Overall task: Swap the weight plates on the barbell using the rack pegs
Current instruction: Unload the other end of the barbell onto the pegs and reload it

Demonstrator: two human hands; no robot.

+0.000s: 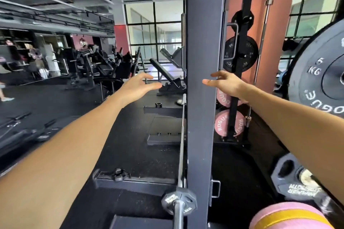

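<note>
— While the barbell (179,208) lies low at the bottom of the view, what's loaded on its near end?

— One small black plate (178,203), right beside the dark rack upright (202,98). The bar's shaft runs away along the black floor (130,150), close by the upright's left side.

— And nearer on the right?

— A pink plate with a yellow band (290,216) in the bottom corner, a black grip plate (290,180) just above it, partly behind the right forearm. Higher at the right edge, a big grey 5 KG bumper plate (320,83).

— The hands?

— Both reach forward, one on each side of the upright. The left hand (138,86) is spread, fingers relaxed, holding nothing. The right hand (226,83) is likewise loose and empty, its fingertips seemingly at the upright's right edge, though I can't tell if they touch.

— Beyond them?

— A storage post (240,72) carries black 5 KG plates (241,54) high and pink Rogue plates (228,123) low. Farther left sits an incline bench (165,74), with blurred machines (89,65) behind.
</note>
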